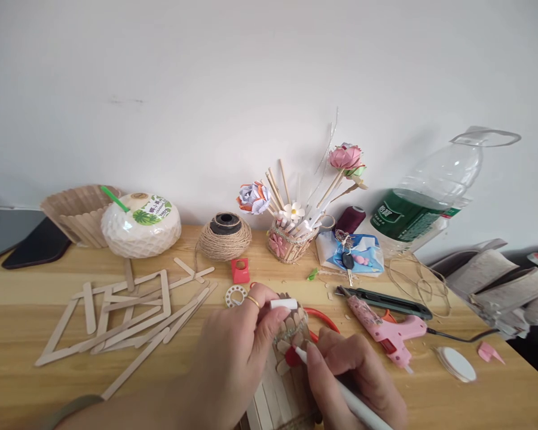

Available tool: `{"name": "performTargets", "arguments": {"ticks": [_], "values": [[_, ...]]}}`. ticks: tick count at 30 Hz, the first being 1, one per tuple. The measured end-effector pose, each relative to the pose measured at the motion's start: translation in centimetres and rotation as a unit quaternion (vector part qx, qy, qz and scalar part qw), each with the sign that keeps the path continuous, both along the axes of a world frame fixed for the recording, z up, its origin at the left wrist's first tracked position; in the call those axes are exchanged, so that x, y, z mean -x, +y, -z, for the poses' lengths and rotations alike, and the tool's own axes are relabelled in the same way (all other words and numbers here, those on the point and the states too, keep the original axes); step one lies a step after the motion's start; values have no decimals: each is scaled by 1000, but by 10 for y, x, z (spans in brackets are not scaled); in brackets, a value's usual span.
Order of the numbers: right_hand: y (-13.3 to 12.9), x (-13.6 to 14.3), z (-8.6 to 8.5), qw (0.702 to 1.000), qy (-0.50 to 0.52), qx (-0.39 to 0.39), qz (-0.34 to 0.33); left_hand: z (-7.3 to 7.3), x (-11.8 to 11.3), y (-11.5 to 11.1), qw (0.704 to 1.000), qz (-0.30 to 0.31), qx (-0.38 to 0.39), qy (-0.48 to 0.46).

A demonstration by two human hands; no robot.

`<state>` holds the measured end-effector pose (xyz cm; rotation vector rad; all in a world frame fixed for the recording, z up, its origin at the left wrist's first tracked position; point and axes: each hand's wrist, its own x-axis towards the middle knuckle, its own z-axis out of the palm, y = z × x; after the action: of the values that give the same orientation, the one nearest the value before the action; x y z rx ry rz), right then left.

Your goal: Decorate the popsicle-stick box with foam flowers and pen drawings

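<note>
My left hand [244, 334] rests on the upper part of a wooden-stick piece [275, 394], its thumb and index finger pinching a small white cap [283, 304]. In my right hand [354, 376] is a white pen [356, 403], held between thumb and fingers and slanting down to the right. The pen's tip touches or nearly touches a red round spot [292, 356] on the stick piece. Around that spot lie rounded petal-like wooden pieces [283, 365]. The lower part of the stick piece is cut off by the frame's bottom edge.
Loose craft sticks [134, 328] spread at the left. Behind stand a wrapped coconut [141, 230], twine [225, 242] and a flower holder [291, 245]. At the right lie a pink glue gun [399, 337], a cutter [390, 301], white discs [457, 364] and a green-labelled bottle [412, 212].
</note>
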<state>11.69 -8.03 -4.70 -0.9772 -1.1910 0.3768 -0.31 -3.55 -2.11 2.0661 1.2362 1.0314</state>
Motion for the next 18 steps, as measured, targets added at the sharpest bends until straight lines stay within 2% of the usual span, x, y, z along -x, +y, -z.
{"name": "performTargets", "arguments": {"ticks": [4, 10, 18], "values": [[0, 1, -2, 1000, 8, -14, -4, 0, -1, 1, 1000, -3, -16, 0], [0, -12, -3, 999, -48, -11, -15, 0, -1, 0, 1000, -1, -20, 4], [1, -14, -1, 998, -69, -2, -10, -2, -1, 1, 999, -3, -38, 4]]}}
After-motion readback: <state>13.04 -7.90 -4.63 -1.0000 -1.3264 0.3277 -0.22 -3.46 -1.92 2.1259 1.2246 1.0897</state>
